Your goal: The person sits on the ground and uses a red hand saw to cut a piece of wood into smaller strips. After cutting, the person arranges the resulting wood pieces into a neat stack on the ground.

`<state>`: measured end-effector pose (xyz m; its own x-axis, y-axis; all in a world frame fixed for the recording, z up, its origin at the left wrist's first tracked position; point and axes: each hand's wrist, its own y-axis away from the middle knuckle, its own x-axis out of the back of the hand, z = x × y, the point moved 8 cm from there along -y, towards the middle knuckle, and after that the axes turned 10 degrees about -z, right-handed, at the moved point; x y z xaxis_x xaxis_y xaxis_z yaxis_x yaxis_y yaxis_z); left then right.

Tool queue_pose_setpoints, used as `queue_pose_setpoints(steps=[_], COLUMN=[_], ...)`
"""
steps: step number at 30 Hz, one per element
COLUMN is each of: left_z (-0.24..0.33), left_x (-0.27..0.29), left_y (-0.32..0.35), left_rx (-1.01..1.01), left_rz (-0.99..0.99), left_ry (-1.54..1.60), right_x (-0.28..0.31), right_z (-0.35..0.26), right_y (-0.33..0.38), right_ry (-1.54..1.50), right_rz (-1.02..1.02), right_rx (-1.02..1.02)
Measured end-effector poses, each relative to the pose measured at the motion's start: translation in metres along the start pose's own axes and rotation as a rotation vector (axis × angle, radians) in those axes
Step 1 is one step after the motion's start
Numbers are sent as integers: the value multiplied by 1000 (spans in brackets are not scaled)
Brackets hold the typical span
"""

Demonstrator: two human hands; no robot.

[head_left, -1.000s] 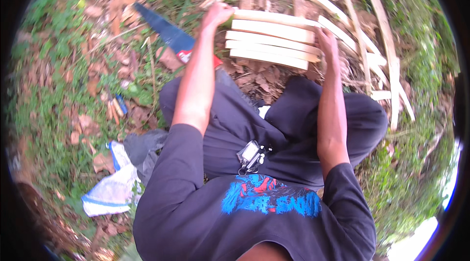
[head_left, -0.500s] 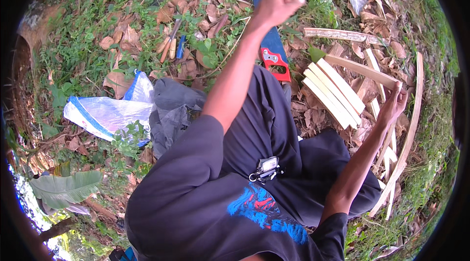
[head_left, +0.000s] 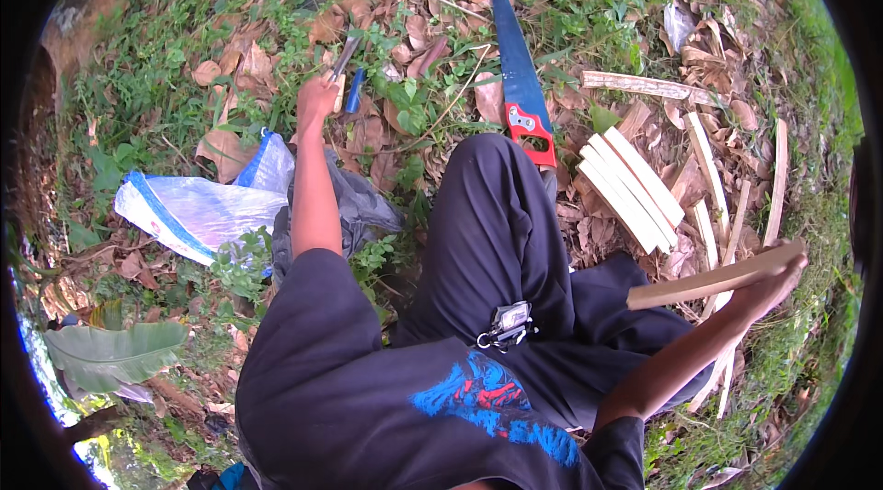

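My right hand (head_left: 773, 290) grips one end of a flat wooden strip (head_left: 708, 279), holding it up over my folded leg. My left arm stretches out to the tools on the ground, and my left hand (head_left: 317, 104) closes round the handle end of a chisel (head_left: 347, 54), its metal blade pointing away from me. Beside those fingers lie a light wooden handle (head_left: 338, 95) and a blue cylindrical tool (head_left: 355, 90). Ahead of my raised knee rests a handsaw (head_left: 521, 76) with a blue blade and red grip.
Several pale cut strips (head_left: 630, 188) lie in a row right of the saw. Longer wooden strips (head_left: 777, 182) are scattered farther right, and a rough one (head_left: 653, 87) lies beyond. At left are a white and blue plastic sack (head_left: 198, 214) and a dark grey cloth (head_left: 354, 210), among leaves and weeds.
My left hand has swung from above the saw, left and down to the chisel. My right hand has lowered the wooden strip toward me and turned it.
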<state>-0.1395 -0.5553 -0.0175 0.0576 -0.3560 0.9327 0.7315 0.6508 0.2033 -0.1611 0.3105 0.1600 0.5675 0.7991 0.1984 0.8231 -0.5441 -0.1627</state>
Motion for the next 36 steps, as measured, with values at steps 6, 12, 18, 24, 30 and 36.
queue_pose_setpoints(steps=[6,12,18,24,30,36], left_z=[17,-31,-34,8,-30,0], left_x=[-14,-19,-23,6,-26,-24], left_y=[7,-9,-13,-26,-68,-67], left_rx=[18,123,167,-104,-243,-286], left_rz=[181,83,-83,245,-101,-119], left_ry=[-122,-165,-91,-137,-232,-457], right_x=[-75,-97,-46,-44,-28,-13], right_z=[100,109,121,110,102,88], right_y=[118,277,362,319,263,202], right_ry=[-448,-643,-636,-626,-645,-336], right_rz=[-488,-794,-974,-802,-734,-598], right_rx=[-627,-1131,-1306,-1207,-963,-535])
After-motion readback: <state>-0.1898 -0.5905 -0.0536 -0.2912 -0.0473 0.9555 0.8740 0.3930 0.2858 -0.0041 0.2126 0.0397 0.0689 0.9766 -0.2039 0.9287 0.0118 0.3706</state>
